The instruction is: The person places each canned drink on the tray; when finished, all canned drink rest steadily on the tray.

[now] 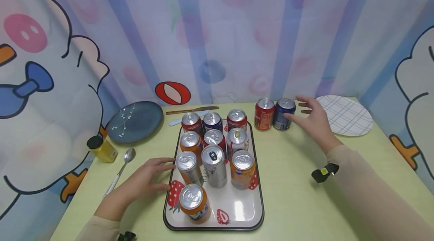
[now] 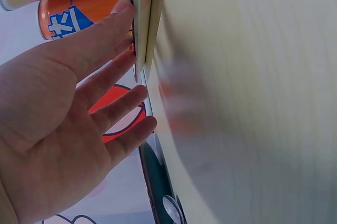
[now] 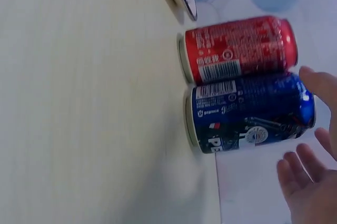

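Observation:
A strawberry-printed tray point(image 1: 235, 214) bears several drink cans, among them a silver can point(image 1: 215, 171) and an orange soda can point(image 1: 194, 205) nearest me. My left hand point(image 1: 144, 180) has its fingers extended at the tray's left rim, holding nothing. In the left wrist view those fingers point(image 2: 124, 103) are spread beside the rim. At the back right, a blue Pepsi can point(image 3: 250, 113) stands upright next to a red can point(image 3: 239, 47). My right hand point(image 1: 315, 124) is at the Pepsi can's right side, thumb and fingers spread, the thumb overlapping the can in the head view.
A dark blue plate point(image 1: 144, 128), a yellow black-capped bottle point(image 1: 105, 152) and a spoon point(image 1: 127, 158) lie on the left. Behind the tray are a brown-handled knife point(image 1: 190, 110) and a pale blue knife point(image 1: 176, 121). A checked white plate point(image 1: 349, 116) sits at the back right.

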{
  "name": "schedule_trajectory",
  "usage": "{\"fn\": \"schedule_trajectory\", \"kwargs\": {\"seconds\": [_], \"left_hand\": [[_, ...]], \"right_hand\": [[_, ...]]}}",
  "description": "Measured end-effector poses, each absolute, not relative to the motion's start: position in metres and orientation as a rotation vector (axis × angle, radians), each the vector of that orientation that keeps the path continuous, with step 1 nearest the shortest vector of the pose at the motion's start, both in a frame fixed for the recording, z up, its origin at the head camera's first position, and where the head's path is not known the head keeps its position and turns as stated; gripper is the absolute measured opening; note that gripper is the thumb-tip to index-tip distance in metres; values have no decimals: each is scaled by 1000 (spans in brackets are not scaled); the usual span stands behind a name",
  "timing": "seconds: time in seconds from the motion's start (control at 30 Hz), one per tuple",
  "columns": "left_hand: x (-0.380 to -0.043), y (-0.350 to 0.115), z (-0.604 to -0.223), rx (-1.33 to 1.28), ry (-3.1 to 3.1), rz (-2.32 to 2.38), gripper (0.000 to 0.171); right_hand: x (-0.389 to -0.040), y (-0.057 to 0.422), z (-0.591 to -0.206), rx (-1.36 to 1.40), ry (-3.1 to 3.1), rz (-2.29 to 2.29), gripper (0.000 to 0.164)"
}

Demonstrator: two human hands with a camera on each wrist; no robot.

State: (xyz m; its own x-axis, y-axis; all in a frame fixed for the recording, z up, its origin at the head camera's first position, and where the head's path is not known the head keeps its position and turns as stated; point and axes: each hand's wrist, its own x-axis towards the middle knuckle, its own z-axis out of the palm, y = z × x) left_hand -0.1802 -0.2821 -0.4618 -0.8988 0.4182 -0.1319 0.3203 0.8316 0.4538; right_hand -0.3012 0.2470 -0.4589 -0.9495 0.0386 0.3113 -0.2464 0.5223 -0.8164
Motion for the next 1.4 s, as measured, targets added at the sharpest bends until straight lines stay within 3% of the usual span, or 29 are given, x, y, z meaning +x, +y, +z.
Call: {"fn": "schedule_trajectory", "kwargs": {"seconds": [0.13, 0.43, 0.73, 1.03, 1.4], "left_hand": [[-180, -284, -463, 573, 2786, 640, 61], [-180, -284, -463, 611, 2795, 636, 60], [-180, -283, -464, 571, 2784, 647, 60], [-182, -284, -462, 569, 2777, 639, 60], [-180, -284, -464, 583, 2775, 641, 62]], "right_hand": [[-312, 248, -462, 171, -2562, 1468, 83], [-307, 242, -462, 30, -2558, 1439, 79], [-264, 246, -467, 3, -2510, 1358, 68], [-209, 239, -463, 202, -2431, 1311, 62], [-141, 210, -453, 526, -2298, 1468, 72]]}}
